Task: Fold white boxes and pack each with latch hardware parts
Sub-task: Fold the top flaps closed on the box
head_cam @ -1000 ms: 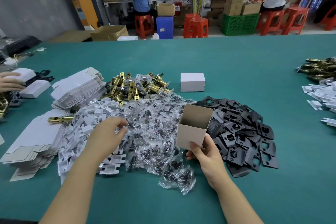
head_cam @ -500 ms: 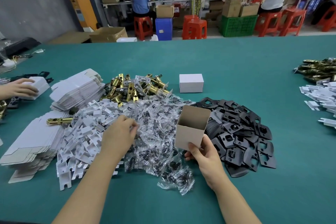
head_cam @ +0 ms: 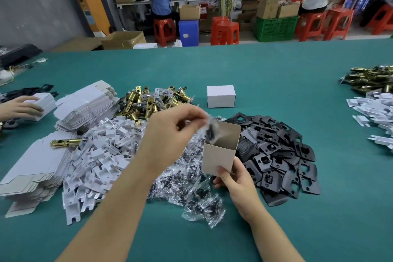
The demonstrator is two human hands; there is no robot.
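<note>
Clear plastic, crinkly: your left hand [head_cam: 170, 132] pinches a small screw bag [head_cam: 210, 128] at its top corner, the bag hanging at the mouth of the open box [head_cam: 220, 155]. Your right hand [head_cam: 236, 181] grips the box low on its near wall, holding it upright above the worktop [head_cam: 276, 74].

Risks, as judged:
- Bag catches on the box rim and folds over instead of dropping in; cause, loose film and a narrow mouth.
- Box tilts or its wall buckles; cause, grip low and on one side only.

Surroundings, left to right: flat box blanks [head_cam: 85, 106] stacked; white inserts [head_cam: 100, 155] heaped; brass latches [head_cam: 153, 100] behind them; the bag pile [head_cam: 187, 183] directly under both hands; a closed white box [head_cam: 221, 96]; black plates [head_cam: 280, 155] just beside the box. A stray latch [head_cam: 64, 142] lies on the near blanks. The piles crowd the space in which to set the box down.
</note>
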